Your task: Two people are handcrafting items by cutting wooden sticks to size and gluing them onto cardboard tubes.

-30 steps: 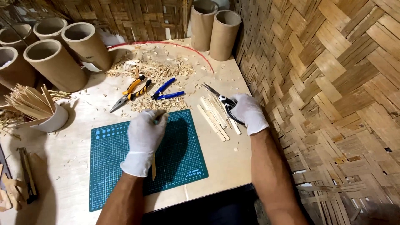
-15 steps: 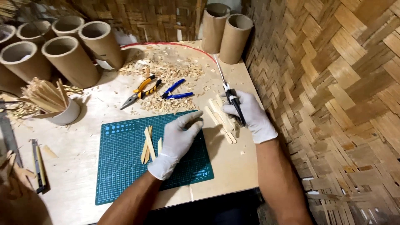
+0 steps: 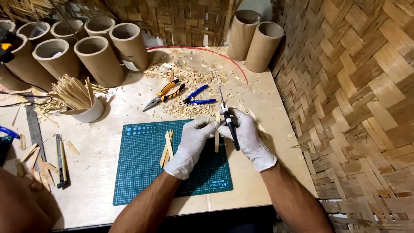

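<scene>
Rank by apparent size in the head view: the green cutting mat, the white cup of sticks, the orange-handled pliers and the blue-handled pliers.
1. Green cutting mat, clearly largest.
2. White cup of sticks, counting its sticks.
3. Orange-handled pliers.
4. Blue-handled pliers, shorter than the orange pair but partly buried in shavings, so the last two places are unsure.

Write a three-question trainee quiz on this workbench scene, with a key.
1. True or false: the right hand holds scissors.
2. What does the left hand pinch? A) pliers B) a wooden strip C) a ruler
3. What lies under both hands?

Key:
1. True.
2. B, the wooden strip, held upright; the pliers lie on the table.
3. The green cutting mat, which also carries loose strips.
</scene>
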